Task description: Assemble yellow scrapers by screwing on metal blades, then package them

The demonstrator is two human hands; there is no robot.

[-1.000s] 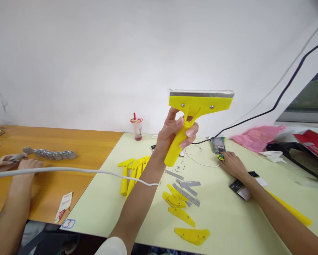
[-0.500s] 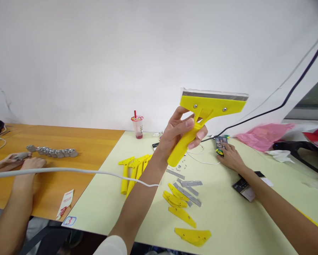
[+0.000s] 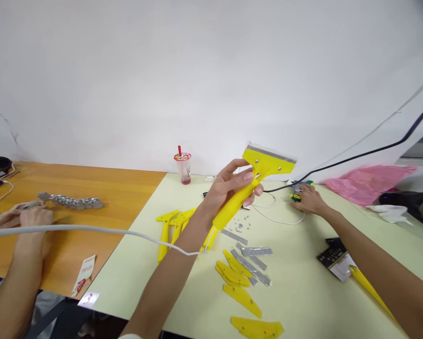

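My left hand (image 3: 228, 186) is closed around the handle of a yellow scraper (image 3: 235, 202), held up above the table with its blade end pointing up and to the right. Two screws show in its head, and a clear cover sits over the blade edge. Farther right, my right hand (image 3: 310, 199) rests low over a phone (image 3: 298, 187), mostly covered by the fingers. The green-and-yellow handle end of what looks like a screwdriver (image 3: 296, 197) pokes out by the thumb; its other part is hidden under the hand. Another green-and-yellow end (image 3: 310, 182) shows behind the phone.
Yellow scraper handles (image 3: 164, 230), yellow clamp plates (image 3: 241, 299), wrapped blades (image 3: 256, 251) and loose screws (image 3: 240, 227) lie on the pale table. A cup (image 3: 183, 168) stands behind. White cable (image 3: 91, 228) crosses in front. At left, another person's hands (image 3: 35, 216) work near metal parts (image 3: 75, 202).
The scraper has moved down and away from me, its head tipping more to the right. My right hand stays at the phone. The view has shifted slightly, showing a yellow piece beneath my right forearm.
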